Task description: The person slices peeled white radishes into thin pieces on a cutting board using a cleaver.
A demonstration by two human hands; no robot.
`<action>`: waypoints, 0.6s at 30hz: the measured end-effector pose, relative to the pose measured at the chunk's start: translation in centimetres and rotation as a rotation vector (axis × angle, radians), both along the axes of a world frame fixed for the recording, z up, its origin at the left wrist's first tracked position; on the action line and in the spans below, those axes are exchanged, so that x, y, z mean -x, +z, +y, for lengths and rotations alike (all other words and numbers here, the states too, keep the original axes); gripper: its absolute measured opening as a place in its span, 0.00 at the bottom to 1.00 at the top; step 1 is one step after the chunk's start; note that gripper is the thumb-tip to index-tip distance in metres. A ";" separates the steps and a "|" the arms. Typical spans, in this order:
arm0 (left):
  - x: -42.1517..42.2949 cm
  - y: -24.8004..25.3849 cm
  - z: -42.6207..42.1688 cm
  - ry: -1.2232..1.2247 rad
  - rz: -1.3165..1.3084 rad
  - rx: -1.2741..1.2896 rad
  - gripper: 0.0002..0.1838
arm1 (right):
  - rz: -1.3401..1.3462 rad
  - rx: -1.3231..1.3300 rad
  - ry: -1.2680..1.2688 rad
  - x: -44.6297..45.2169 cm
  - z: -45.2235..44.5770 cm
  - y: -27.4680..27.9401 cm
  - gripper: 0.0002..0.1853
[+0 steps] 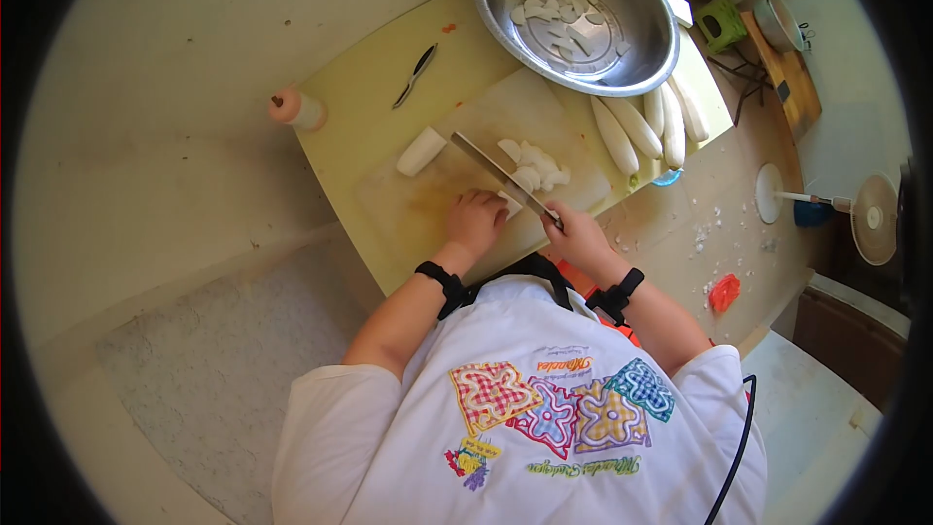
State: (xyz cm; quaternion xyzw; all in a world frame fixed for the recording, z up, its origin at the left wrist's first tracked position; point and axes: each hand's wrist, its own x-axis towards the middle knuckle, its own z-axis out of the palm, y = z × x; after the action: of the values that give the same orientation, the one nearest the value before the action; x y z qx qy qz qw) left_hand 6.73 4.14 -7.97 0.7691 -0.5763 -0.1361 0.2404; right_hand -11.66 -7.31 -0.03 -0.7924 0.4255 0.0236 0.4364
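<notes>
In the head view my right hand is closed around the handle of a kitchen knife, its blade slanting up and left over the white cutting board. My left hand has its fingers curled on a piece of white radish beside the blade; the fingers partly hide it. To the right of the blade lies a pile of cut radish slices. A thick radish chunk rests on the board left of the knife tip.
A large metal basin holding radish slices stands at the table's far side. Several whole white radishes lie below it. A peeler and a pink-topped bottle are to the left. A fan stands on the right.
</notes>
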 end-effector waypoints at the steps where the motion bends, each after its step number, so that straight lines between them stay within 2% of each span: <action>1: 0.0 0.1 0.0 -0.012 -0.016 -0.009 0.07 | 0.001 0.003 0.000 0.0 0.0 0.3 0.15; 4: 0.1 0.0 -0.1 -0.013 -0.012 -0.036 0.07 | 0.020 -0.050 0.024 0.0 0.2 0.5 0.15; 6: 0.0 0.0 -0.1 -0.013 -0.013 -0.017 0.07 | -0.019 0.029 0.052 0.3 0.4 -0.6 0.15; 18: 0.1 0.1 -0.1 -0.012 -0.017 -0.033 0.07 | -0.020 0.071 0.096 0.2 0.5 -0.3 0.14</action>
State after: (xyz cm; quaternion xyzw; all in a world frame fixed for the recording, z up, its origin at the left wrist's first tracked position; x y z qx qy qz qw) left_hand 6.63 4.02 -7.83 0.7706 -0.5808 -0.1404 0.2218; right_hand -11.90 -6.84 -0.33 -0.8269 0.3833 0.0213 0.4108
